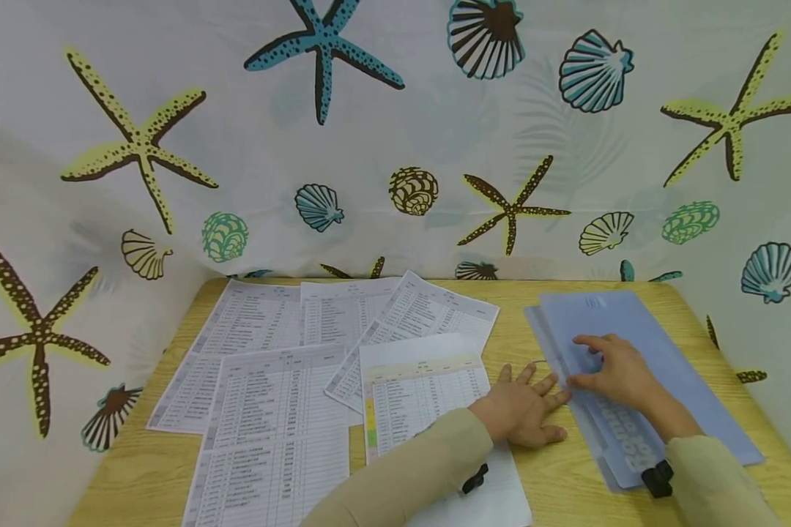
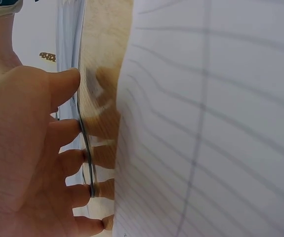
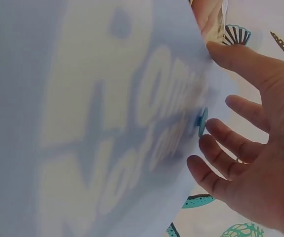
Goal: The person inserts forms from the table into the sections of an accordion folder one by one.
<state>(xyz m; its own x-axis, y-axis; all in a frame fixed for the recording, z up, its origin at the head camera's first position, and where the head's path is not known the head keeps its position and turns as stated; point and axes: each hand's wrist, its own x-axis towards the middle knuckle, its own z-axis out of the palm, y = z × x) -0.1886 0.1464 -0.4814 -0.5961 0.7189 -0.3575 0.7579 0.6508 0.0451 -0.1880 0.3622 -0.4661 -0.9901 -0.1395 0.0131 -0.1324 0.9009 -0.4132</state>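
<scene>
A translucent blue plastic folder (image 1: 672,344) with white lettering lies at the table's right. My right hand (image 1: 616,369) is over it, fingers apart and slightly bent, holding nothing. In the right wrist view, the thumb's tip comes right to the folder's edge, and the fingertips are close to a small teal button (image 3: 203,122). My left hand (image 1: 524,406) rests palm down with fingers spread, between the folder and a printed sheet (image 1: 422,402) with coloured tabs. Its fingertips lie along a thin dark line (image 2: 86,143) beside the folder; the forearm crosses the sheet.
Several printed list sheets (image 1: 270,432) overlap across the left and middle of the wooden table (image 1: 125,468). A white curtain (image 1: 369,146) with starfish and shells stands behind the table and along both sides.
</scene>
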